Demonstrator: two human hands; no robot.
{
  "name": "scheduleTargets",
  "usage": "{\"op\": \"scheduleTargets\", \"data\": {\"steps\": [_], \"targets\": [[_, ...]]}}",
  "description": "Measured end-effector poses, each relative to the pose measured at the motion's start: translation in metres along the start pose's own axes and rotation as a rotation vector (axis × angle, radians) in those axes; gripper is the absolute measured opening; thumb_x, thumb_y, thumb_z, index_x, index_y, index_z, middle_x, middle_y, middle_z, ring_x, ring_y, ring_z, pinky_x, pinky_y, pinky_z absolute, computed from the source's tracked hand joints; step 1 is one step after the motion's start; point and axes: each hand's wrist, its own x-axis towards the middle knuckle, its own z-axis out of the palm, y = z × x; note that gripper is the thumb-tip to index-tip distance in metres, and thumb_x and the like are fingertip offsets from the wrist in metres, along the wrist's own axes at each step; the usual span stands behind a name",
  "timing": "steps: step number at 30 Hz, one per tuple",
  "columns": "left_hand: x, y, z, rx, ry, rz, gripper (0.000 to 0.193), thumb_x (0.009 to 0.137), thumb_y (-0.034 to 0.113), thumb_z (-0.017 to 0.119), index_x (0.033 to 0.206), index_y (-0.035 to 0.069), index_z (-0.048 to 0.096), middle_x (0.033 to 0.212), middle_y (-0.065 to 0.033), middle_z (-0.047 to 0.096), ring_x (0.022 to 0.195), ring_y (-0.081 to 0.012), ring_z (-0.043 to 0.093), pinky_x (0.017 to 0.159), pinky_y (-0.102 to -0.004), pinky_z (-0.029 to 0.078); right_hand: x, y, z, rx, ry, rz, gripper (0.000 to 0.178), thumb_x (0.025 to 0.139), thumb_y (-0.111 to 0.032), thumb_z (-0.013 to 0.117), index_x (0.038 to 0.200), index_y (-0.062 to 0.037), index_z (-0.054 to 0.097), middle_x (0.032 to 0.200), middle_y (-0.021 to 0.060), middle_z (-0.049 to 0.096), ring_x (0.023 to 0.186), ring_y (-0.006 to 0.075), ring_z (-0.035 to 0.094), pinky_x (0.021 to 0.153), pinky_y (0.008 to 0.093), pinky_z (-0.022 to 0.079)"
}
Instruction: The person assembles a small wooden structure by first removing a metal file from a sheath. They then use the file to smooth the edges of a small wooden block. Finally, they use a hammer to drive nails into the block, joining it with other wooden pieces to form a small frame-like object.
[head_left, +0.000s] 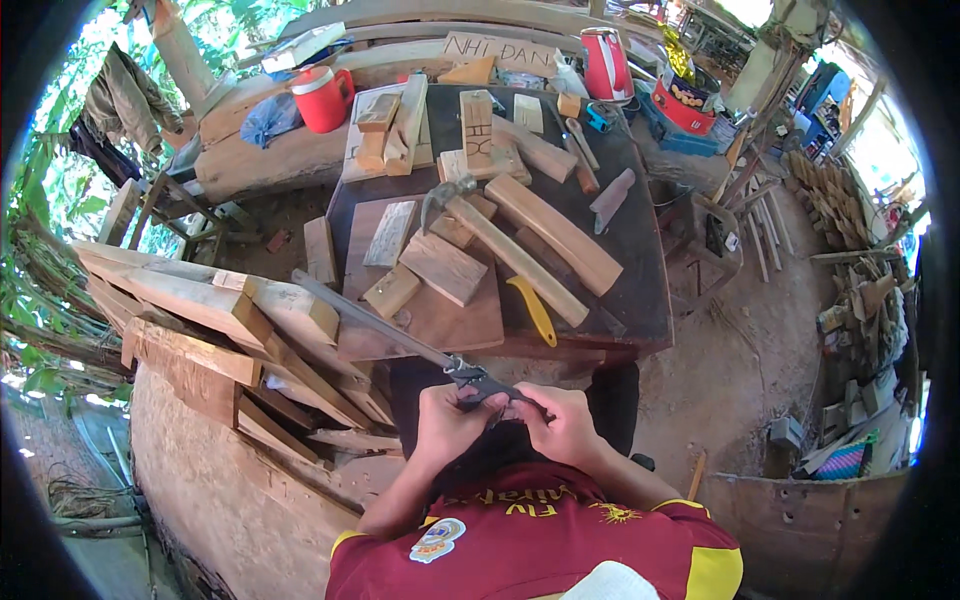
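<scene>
My left hand (450,422) and my right hand (558,420) are both closed around the dark, wrapped-looking handle of a long, narrow metal tool (378,322). They work close together in front of my shirt, thumbs nearly meeting. The grey shaft slants up and left past the near edge of a table (645,300); its exact kind is unclear. Beyond my hands lie a claw hammer (505,245) with a wooden handle, a yellow curved handle (532,310), a thick wooden bar (555,235) and several small wood blocks (445,268).
Stacked timber beams (220,310) crowd the left side. At the table's far side are chisels (582,165), a blue tape measure (600,117) and more wood pieces. A red jug (320,100) stands on a log bench (250,165). Firewood (860,300) is piled at right.
</scene>
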Motion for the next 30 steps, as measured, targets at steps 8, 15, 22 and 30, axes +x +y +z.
{"op": "scheduleTargets", "data": {"steps": [8, 15, 22, 30], "targets": [[0.012, 0.0, 0.019, -0.093, -0.144, 0.17, 0.021, 0.09, 0.014, 0.069, 0.084, -0.006, 0.069, 0.06, -0.0091, 0.063, 0.061, -0.0016, 0.046, 0.05, -0.0262, 0.042, 0.006, 0.01, -0.016, -0.325, 0.188, -0.306, 0.031, 0.074, 0.004, 0.07, 0.105, 0.0021, 0.064, 0.096, 0.0167, 0.067, 0.082, 0.0331, 0.066, 0.075, 0.0381, 0.055], [0.007, -0.001, 0.025, -0.022, 0.029, 0.184, 0.016, 0.087, 0.008, 0.068, 0.081, -0.007, 0.066, 0.06, -0.014, 0.061, 0.054, -0.0056, 0.049, 0.049, -0.0285, 0.042, -0.009, 0.01, -0.015, -0.091, 0.162, -0.177, 0.027, 0.079, -0.002, 0.074, 0.103, 0.0025, 0.064, 0.094, 0.0145, 0.068, 0.084, 0.0257, 0.068, 0.078, 0.0322, 0.054], [-0.011, 0.007, 0.025, 0.088, -0.173, 0.198, 0.009, 0.076, -0.003, 0.067, 0.084, -0.004, 0.068, 0.074, -0.0217, 0.066, 0.066, -0.0255, 0.07, 0.058, -0.0325, 0.051, -0.019, 0.009, -0.012, 0.411, -0.113, 0.245, 0.02, 0.094, -0.015, 0.062, 0.102, 0.0029, 0.064, 0.085, 0.0086, 0.067, 0.079, 0.008, 0.058, 0.071, 0.0242, 0.047], [-0.008, 0.013, 0.025, 0.049, -0.06, 0.212, 0.012, 0.082, 0.006, 0.072, 0.09, -0.001, 0.07, 0.077, -0.0147, 0.07, 0.068, -0.0153, 0.069, 0.061, -0.0276, 0.052, -0.023, 0.02, -0.012, 0.351, 0.24, 0.256, 0.017, 0.1, -0.012, 0.049, 0.098, 0.0021, 0.057, 0.073, 0.0039, 0.059, 0.063, 0.0105, 0.054, 0.058, 0.0252, 0.043]]}}
